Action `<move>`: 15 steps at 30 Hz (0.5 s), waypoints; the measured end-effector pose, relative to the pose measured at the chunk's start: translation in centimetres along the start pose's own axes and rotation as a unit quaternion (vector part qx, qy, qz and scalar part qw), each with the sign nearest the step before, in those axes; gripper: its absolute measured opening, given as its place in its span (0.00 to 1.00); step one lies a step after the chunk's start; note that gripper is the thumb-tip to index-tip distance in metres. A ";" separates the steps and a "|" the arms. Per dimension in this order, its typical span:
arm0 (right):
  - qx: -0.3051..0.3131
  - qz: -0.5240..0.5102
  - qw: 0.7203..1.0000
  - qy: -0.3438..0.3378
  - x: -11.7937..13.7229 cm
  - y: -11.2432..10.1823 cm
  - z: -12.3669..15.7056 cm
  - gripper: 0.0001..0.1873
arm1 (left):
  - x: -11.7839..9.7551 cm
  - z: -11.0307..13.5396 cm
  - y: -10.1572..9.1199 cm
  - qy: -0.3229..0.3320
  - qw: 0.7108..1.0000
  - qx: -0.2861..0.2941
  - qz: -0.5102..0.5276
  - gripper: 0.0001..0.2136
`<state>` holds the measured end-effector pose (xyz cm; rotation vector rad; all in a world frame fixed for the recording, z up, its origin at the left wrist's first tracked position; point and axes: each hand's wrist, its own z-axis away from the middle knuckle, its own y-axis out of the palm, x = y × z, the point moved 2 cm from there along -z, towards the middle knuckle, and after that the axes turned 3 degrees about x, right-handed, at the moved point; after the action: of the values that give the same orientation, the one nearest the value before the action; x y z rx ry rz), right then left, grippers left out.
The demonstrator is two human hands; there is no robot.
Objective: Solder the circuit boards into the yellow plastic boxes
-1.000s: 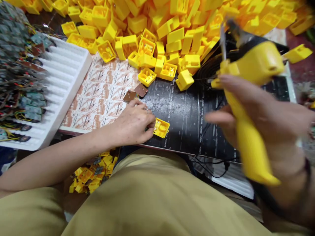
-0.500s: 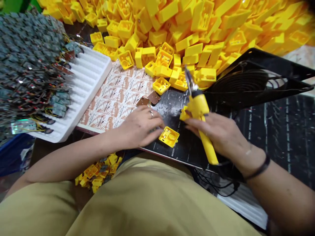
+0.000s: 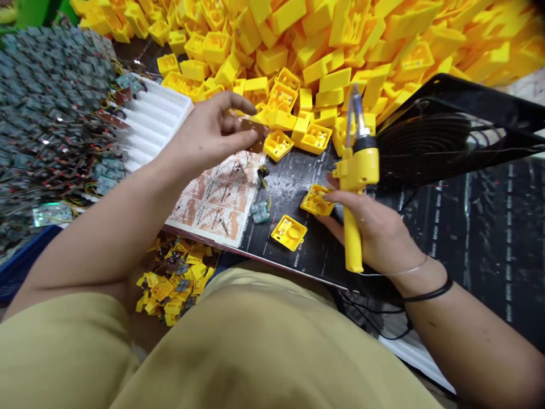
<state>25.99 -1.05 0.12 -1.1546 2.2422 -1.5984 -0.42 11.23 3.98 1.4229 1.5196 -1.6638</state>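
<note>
My left hand point(image 3: 206, 133) is raised over the left of the bench, pinching a small brown circuit board point(image 3: 254, 136) between thumb and fingers. Below it, a small green circuit board point(image 3: 260, 212) with thin wires lies on the black bench top; whether those wires join the brown board, I cannot tell. My right hand point(image 3: 378, 227) grips a yellow soldering gun point(image 3: 356, 170), its metal tip pointing away from me. The same hand's fingers also hold an open yellow plastic case point(image 3: 316, 199). Just left of them, another open yellow case point(image 3: 289, 232) rests near the bench edge.
A big heap of yellow cases point(image 3: 323, 62) covers the back. To the left, a white ridged foam tray point(image 3: 157, 108) carries many wired green boards. A black fan point(image 3: 430, 142) stands at right. More yellow pieces point(image 3: 174, 281) are below the bench edge, with dark cables point(image 3: 378, 321) hanging nearby.
My left hand has lifted up and away from the bench with the brown board. The green board now shows. My right hand has tilted the soldering gun more upright, exposing the case in its fingers.
</note>
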 end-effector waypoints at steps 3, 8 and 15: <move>0.020 -0.015 0.999 -0.028 0.0 0.4 -0.7 0.17 | 0.1 3.0 -0.4 -0.002 0.993 -0.027 0.117 0.15; -0.028 0.092 0.995 0.009 0.5 0.9 -2.1 0.20 | 1.0 10.0 0.0 0.032 0.997 0.037 -0.062 0.07; 0.042 0.069 0.997 0.013 1.3 2.0 -3.0 0.16 | -0.8 12.7 -1.9 0.120 0.915 0.117 -0.368 0.08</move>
<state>22.50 0.53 0.03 -0.9409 2.1960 -1.6439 -6.43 -0.09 3.53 1.2782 2.2553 -2.2173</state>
